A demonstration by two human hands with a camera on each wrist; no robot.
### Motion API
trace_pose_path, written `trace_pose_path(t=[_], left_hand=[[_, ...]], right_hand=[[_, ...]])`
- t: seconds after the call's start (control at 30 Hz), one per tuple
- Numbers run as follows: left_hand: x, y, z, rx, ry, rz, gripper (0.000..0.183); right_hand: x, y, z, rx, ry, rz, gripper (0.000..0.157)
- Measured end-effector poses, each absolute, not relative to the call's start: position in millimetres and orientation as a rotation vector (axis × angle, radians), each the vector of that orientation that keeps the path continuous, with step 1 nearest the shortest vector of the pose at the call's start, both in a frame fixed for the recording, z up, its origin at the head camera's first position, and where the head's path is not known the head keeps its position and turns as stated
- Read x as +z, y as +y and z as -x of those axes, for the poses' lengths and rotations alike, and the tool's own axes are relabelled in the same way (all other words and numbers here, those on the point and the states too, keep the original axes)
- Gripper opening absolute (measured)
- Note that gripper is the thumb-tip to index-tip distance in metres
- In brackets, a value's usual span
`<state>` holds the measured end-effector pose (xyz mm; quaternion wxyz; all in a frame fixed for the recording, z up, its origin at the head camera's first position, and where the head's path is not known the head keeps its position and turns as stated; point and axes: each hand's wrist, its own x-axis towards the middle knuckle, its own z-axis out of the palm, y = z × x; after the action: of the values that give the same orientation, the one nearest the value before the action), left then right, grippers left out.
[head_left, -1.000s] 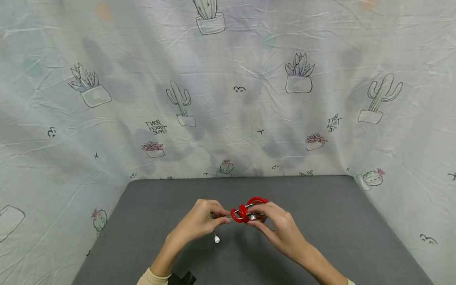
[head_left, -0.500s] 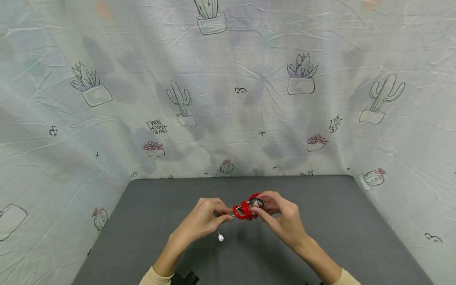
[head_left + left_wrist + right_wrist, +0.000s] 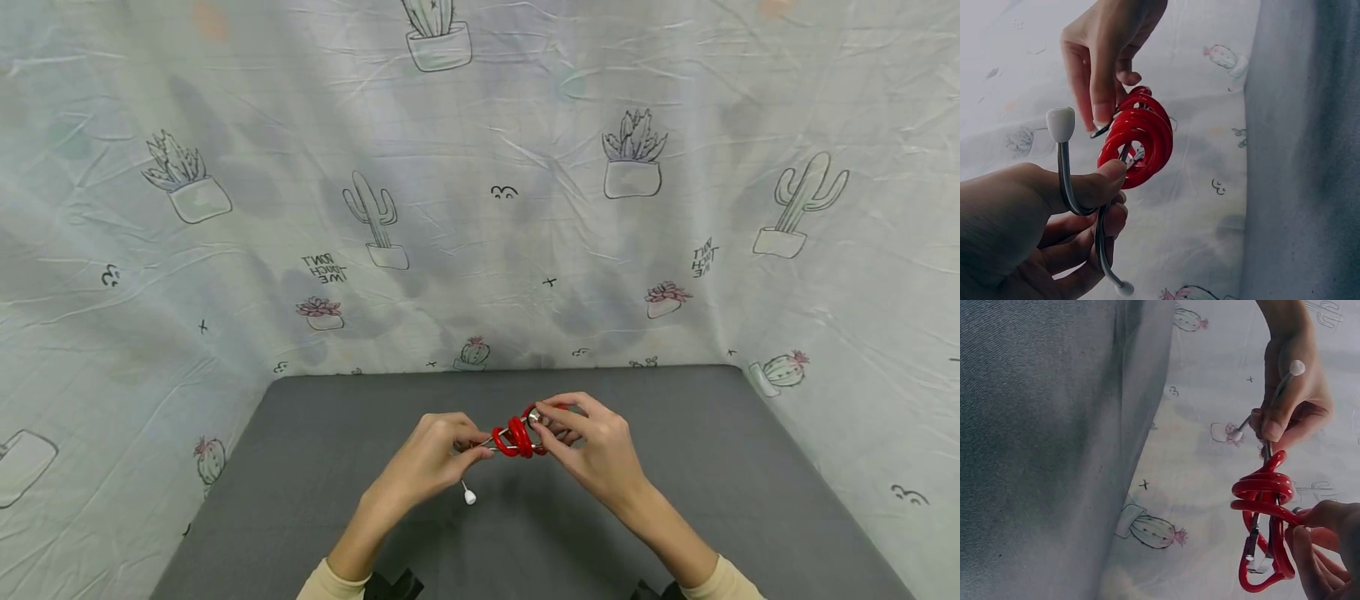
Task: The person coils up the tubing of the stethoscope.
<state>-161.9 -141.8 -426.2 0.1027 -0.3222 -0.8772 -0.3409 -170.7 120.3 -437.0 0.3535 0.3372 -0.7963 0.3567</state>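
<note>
A stethoscope [image 3: 517,437] hangs above the table between my hands, its red tubing [image 3: 1263,490] wound in several coils round the metal ear tubes. Thumb and fingers of my left hand [image 3: 429,457] pinch those ear tubes [image 3: 1101,240] at the left end. One white ear tip [image 3: 1060,125] sticks up past the left thumb in the left wrist view; a second ear tip [image 3: 1124,288] points the other way. At the other end, my right hand [image 3: 602,446] pinches the round metal chest piece [image 3: 535,417] and touches the tubing. Its fingers partly hide the chest piece.
A grey table [image 3: 360,400] spreads beneath both hands. White cloth [image 3: 480,233] printed with cacti hangs behind it and along both sides. Black straps [image 3: 393,585] show at the cuffs.
My right hand has risen slightly and moved its fingers on the chest piece, lifting that end. The red coils look bunched closer together. My left hand keeps its pinch, shifting slightly right.
</note>
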Motion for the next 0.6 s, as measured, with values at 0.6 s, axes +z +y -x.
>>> trace_pose_path(t=[0.6], left_hand=[[-433.2,-131.9,158.4,-0.911,-2.523,0.913,0.012]], right_hand=[[-438.4,125.8,177.5,0.689,-2.224,-0.759,0.021]])
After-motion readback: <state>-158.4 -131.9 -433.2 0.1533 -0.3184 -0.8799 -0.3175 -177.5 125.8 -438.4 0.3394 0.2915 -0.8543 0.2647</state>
